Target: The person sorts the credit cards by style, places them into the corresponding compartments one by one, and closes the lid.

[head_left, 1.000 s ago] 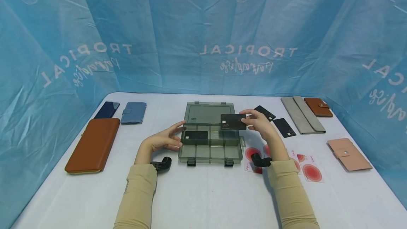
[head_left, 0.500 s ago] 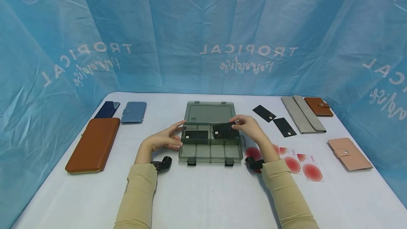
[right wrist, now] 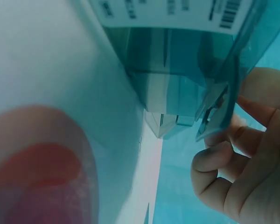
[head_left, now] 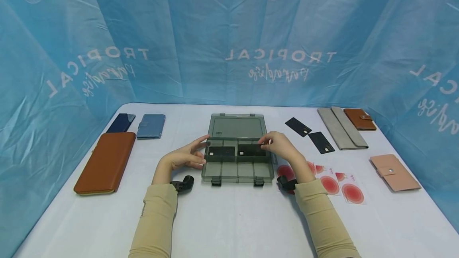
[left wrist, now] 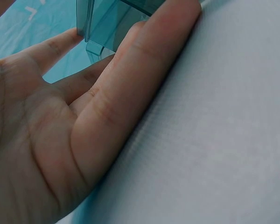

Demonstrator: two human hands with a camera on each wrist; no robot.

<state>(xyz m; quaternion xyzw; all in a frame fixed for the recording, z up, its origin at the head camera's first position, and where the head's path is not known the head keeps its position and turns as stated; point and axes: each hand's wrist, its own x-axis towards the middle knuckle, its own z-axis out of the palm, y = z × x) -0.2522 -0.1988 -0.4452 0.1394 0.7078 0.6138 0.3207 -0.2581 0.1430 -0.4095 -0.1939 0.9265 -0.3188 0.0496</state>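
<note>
White table: right hand (head_left: 277, 146) pinches black card (head_left: 251, 149) in organizer box (head_left: 236, 170); left hand (head_left: 184, 157) flat against box side

Left hand (head_left: 184, 157): fingers straight and spread, palm turned inward, little-finger edge down.
Right hand (head_left: 281, 146): fingers curled, tips pinched forward.
Forearms: both in beige sleeves, reaching forward, wrists well apart.

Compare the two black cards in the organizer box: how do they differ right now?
The left black card lies flat in the rear-left compartment of the organizer box, untouched; the left hand rests only against the box's side. The right black card sits in the neighbouring rear compartment with the right hand over its right end. Both are dark, alike in size, lying lengthwise.
</note>
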